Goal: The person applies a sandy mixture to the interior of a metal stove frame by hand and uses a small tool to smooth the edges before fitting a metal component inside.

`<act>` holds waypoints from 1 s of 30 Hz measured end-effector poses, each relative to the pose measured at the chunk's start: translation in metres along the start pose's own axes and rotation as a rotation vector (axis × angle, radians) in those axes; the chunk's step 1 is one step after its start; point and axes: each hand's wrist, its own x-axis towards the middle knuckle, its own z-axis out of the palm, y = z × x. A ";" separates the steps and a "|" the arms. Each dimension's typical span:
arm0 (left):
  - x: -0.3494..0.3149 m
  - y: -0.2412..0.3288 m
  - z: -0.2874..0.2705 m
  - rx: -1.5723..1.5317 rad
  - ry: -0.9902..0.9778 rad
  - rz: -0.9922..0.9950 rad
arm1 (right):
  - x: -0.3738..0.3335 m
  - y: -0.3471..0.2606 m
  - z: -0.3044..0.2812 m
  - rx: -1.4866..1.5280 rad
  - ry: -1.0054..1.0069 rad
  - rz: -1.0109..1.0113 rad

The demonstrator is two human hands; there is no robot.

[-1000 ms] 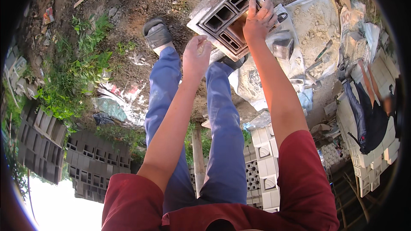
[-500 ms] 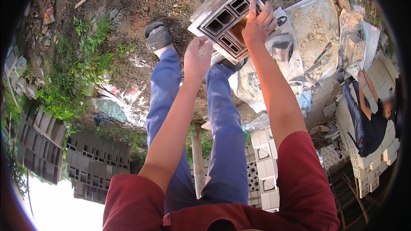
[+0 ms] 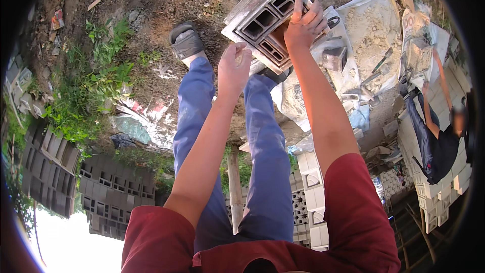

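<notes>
A pale grey hollow block (image 3: 260,45), with several dark rectangular openings in its face, is tilted in front of me above the soil. My right hand (image 3: 306,26) grips its right side, the index finger stretched along the face and the other fingers bent over the edge. At the lower left edge my left hand (image 3: 234,68) is closed, its fingers curled in against the block; the fingertips are partly hidden. Just beyond my right fingers shows a dark loop (image 3: 333,21). My shoe (image 3: 185,40) is planted left of the block, the other partly behind it.
To the right lies a white sheet (image 3: 371,0) strewn with pale powder, with a trowel-like tool (image 3: 383,59) and a small grey box shape (image 3: 334,58) on it. Weeds (image 3: 108,65) grow at left. Stacked blocks (image 3: 116,187) stand behind. A co-worker (image 3: 439,146) crouches at far right.
The hollow block and both my hands have hardly moved; my right hand has shifted very slightly up and left. The co-worker's arms have moved apart, one reaching farther out.
</notes>
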 end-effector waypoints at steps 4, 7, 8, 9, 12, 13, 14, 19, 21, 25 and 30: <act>0.001 0.003 -0.004 0.017 0.001 -0.020 | -0.001 -0.003 -0.005 0.027 -0.003 -0.008; 0.000 0.003 -0.004 0.010 -0.012 -0.028 | 0.001 0.001 -0.004 -0.029 0.004 -0.035; 0.002 0.003 -0.003 0.005 -0.017 -0.023 | 0.001 0.005 -0.004 -0.036 0.007 -0.034; 0.004 0.002 -0.003 0.026 -0.023 -0.013 | 0.002 0.004 -0.006 -0.024 0.007 -0.042; 0.009 0.000 -0.005 0.073 -0.025 0.014 | 0.000 0.007 -0.019 -0.031 -0.045 -0.037; 0.010 0.001 -0.006 0.098 -0.018 0.028 | 0.001 0.008 -0.030 0.023 -0.115 -0.047; 0.010 0.002 -0.007 0.102 -0.018 0.032 | 0.000 0.008 -0.040 0.078 -0.185 -0.057; 0.013 0.005 -0.004 0.044 0.007 0.068 | -0.019 0.030 -0.077 0.244 -0.156 0.060; 0.016 0.002 -0.002 0.045 0.002 0.077 | -0.033 0.034 -0.091 0.306 -0.033 0.158; 0.016 0.011 0.006 0.077 0.002 0.127 | -0.081 0.057 -0.098 0.337 -0.051 0.295; 0.018 0.020 -0.003 0.127 0.017 0.195 | -0.127 0.037 -0.105 0.469 -0.123 0.522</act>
